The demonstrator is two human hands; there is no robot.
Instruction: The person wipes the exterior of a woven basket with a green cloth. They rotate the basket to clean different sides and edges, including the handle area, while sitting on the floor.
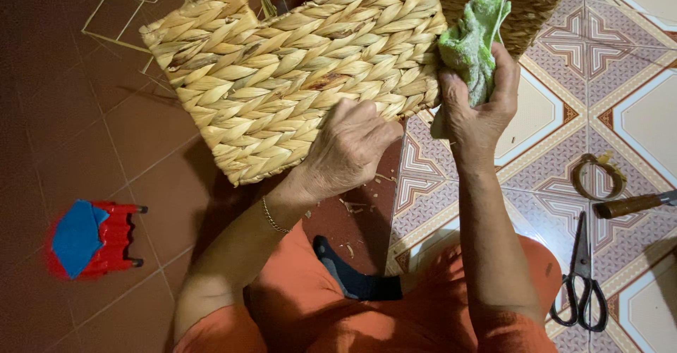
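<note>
Holding a woven straw basket (pixel 296 71) up over the floor, the person's left hand (pixel 349 148) curls around the basket's lower edge, fingers tucked against the braided wall and gripping it. The basket is tilted, its plaited side turned toward the camera, its upper corner reaching toward the top of the view. The right hand (pixel 479 102) is closed around a green cloth (pixel 469 46), bunched in the fist and pressed against the basket's right edge, with a loose flap of the cloth sticking up above the fingers. A thin chain bracelet (pixel 269 215) sits on the left wrist. Behind the cloth, a second woven basket (pixel 525 0) shows at the top of the view.

On the patterned tile floor (pixel 564 64) to the right lie black-handled scissors (pixel 582 275), a wooden tool handle (pixel 631 203) and a small coil of straw (pixel 598 177) just beside it. To the left, on the dark red tiles, stands a small red plastic stool (pixel 92 239) with a blue piece on top. The person wears orange clothing (pixel 310 303), and bits of straw litter the floor near the knees.
</note>
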